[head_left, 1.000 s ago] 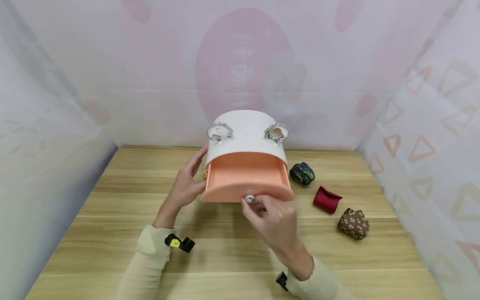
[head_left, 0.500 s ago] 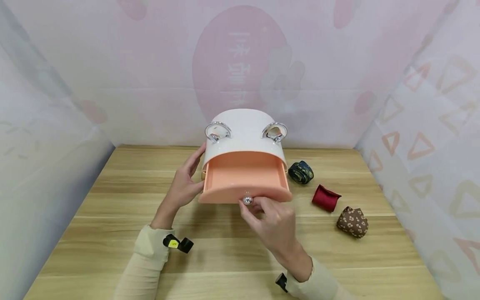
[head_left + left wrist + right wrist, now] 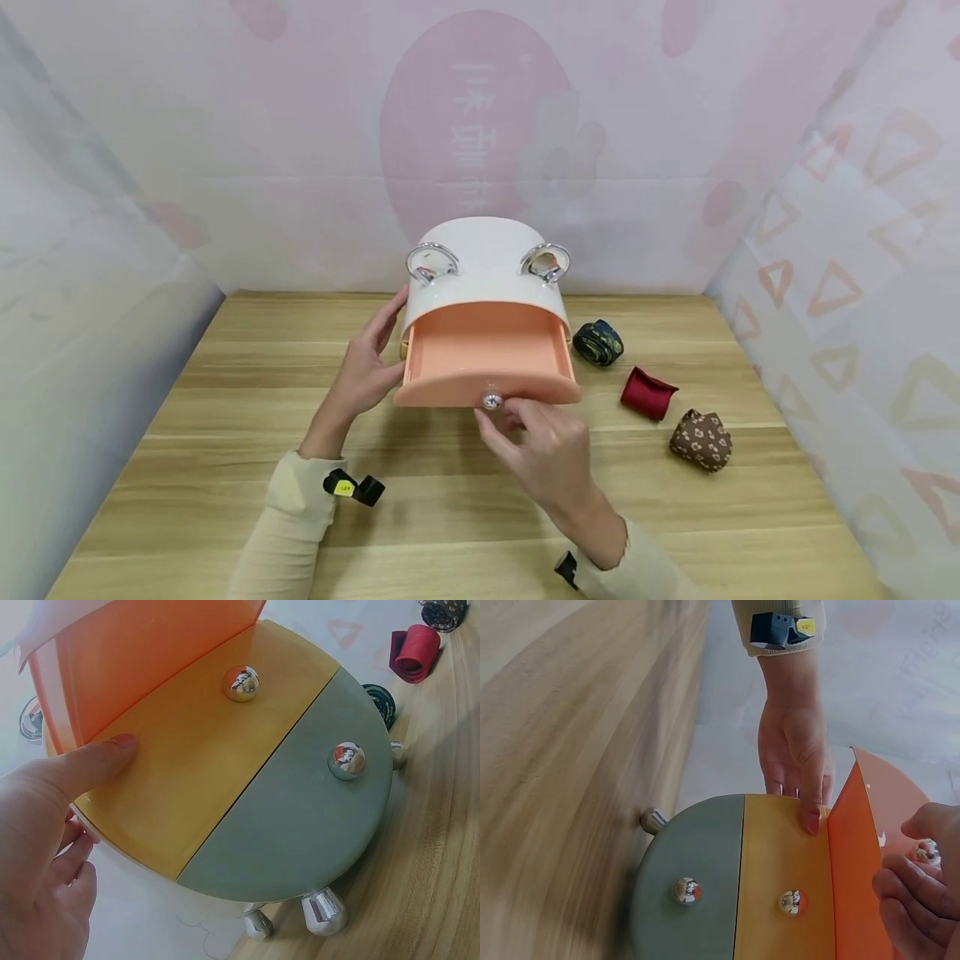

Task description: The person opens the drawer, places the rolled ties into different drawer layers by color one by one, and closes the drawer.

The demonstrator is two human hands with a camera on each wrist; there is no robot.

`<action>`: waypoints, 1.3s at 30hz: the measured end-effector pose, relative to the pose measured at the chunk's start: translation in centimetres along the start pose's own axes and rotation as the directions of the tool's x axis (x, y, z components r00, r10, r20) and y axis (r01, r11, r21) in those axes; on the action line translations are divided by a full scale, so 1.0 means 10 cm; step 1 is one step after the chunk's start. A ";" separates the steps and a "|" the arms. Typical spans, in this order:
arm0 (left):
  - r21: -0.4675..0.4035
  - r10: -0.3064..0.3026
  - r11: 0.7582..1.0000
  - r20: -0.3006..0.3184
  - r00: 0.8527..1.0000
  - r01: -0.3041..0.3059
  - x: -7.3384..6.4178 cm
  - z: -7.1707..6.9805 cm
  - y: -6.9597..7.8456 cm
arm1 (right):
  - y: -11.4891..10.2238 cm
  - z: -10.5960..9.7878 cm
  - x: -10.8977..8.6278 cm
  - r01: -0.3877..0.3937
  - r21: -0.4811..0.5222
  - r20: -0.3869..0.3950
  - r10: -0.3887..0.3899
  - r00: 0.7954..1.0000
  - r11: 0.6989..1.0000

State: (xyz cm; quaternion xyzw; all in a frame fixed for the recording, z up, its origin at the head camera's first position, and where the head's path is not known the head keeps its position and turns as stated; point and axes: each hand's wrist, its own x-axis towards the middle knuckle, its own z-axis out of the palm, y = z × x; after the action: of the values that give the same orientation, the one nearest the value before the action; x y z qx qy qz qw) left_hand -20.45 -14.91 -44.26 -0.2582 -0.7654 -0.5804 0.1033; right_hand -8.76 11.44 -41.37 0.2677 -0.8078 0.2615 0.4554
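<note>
Drawer (image 3: 442,393) extended; right hand (image 3: 551,454) pinches knob (image 3: 492,402); left hand (image 3: 362,372) spread against cabinet (image 3: 487,271); backdrop characters (image 3: 474,143) blurred.

Table (image 3: 450,525), light wood grain with darker streaks, extending below both sets of fingers. Directly on it:
1. Drawer cabinet (image 3: 483,258), white-cased, on silvery feet (image 3: 324,911); left fingers (image 3: 384,321) at its left side, right fingers (image 3: 529,410) at its front.
2. Dark patterned roll (image 3: 598,342), beyond the right fingers and to their right, just beside the cabinet.
3. Red roll (image 3: 648,393), right of the right fingers.
4. Brown flowered roll (image 3: 701,440), farther right of the same fingers, slightly nearer the person.
</note>
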 end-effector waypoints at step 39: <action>0.002 -0.006 1.000 0.014 1.000 0.006 0.03 -0.03 0.02 | 1.05 -0.82 -0.58 -0.636 -0.565 0.192 0.834 0.518 0.525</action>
State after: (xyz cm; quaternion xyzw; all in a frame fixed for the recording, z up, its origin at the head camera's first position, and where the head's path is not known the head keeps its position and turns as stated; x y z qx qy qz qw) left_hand -20.62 -15.06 -43.93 -0.2600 -0.7675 -0.5779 0.0965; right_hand -8.35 25.60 -44.62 -0.1663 -0.9580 0.1824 0.1458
